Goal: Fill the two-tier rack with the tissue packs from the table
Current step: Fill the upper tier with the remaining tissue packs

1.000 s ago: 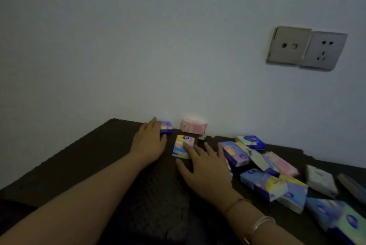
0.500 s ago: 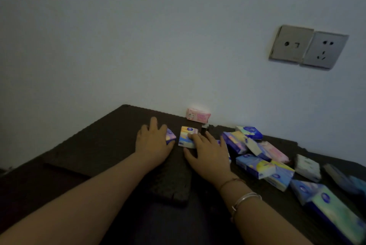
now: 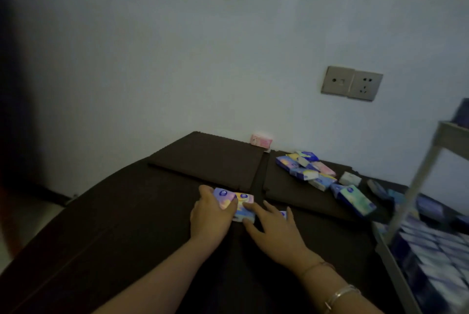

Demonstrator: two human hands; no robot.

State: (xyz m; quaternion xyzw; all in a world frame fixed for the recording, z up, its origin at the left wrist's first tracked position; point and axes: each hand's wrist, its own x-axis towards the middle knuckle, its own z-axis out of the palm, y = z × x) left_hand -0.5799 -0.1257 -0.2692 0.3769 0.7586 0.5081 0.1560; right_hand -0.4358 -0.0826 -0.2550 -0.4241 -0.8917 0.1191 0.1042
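Dim, bluish light; blurred right edge

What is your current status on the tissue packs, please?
Left hand gripping a purple pack. Right hand flat on a yellow-blue pack. Loose pile waiting; rack at right, path unobstructed.

wall [image 3: 203, 47]: plain, pale
sockets [image 3: 352, 83]: two grey plates, right side of wall
table [image 3: 127, 212]: dark top
light: dim

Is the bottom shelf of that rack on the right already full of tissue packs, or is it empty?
Not empty: the rack's lower tier holds rows of blue and white packs side by side. Whether it is completely full I cannot tell; it is blurred and cut off.
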